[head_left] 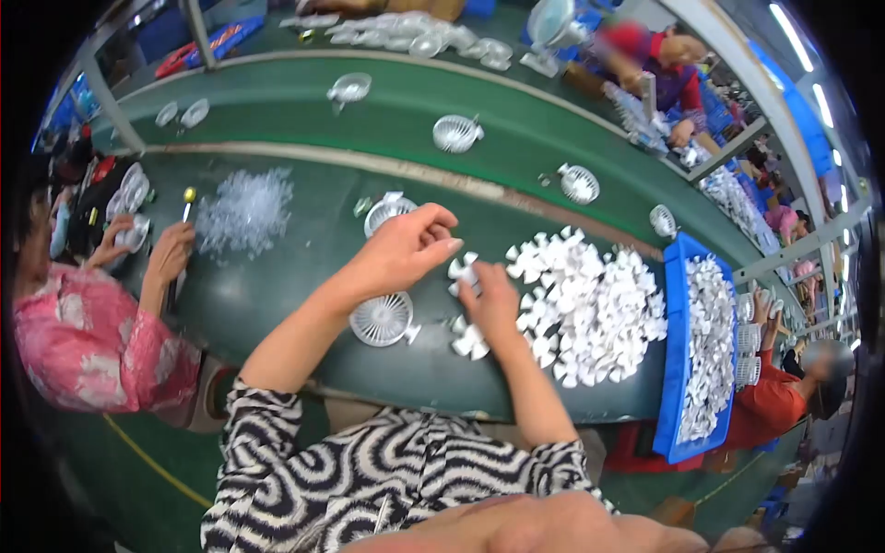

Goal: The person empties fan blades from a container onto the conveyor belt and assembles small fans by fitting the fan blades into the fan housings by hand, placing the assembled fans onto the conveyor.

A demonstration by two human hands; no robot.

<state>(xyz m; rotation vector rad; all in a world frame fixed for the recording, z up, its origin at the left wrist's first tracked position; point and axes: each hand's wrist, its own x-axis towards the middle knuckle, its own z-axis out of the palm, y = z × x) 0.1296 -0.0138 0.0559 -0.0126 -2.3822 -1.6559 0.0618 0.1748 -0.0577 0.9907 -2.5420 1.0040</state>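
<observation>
My left hand (406, 251) hovers over the green work surface, its thumb apart from its half-bent fingers and nothing visible between them. Beneath its wrist lies a white round fan housing (383, 320), and another fan housing (387, 210) is partly covered behind the hand. My right hand (493, 297) has its fingers closed around a small white fan blade (459, 268) at the near side of the blade pile. Close to the right wrist rests a loose fan blade (471, 339). The large pile of white fan blades (599, 309) spreads to the right.
A blue bin (678, 369) full of small white parts stands at the right end. Fan housings (456, 134) lie on the green belt (396, 111) beyond a raised edge. Clear small pieces (244, 212) are heaped left, beside a person in pink (106, 336) holding a screwdriver-like tool.
</observation>
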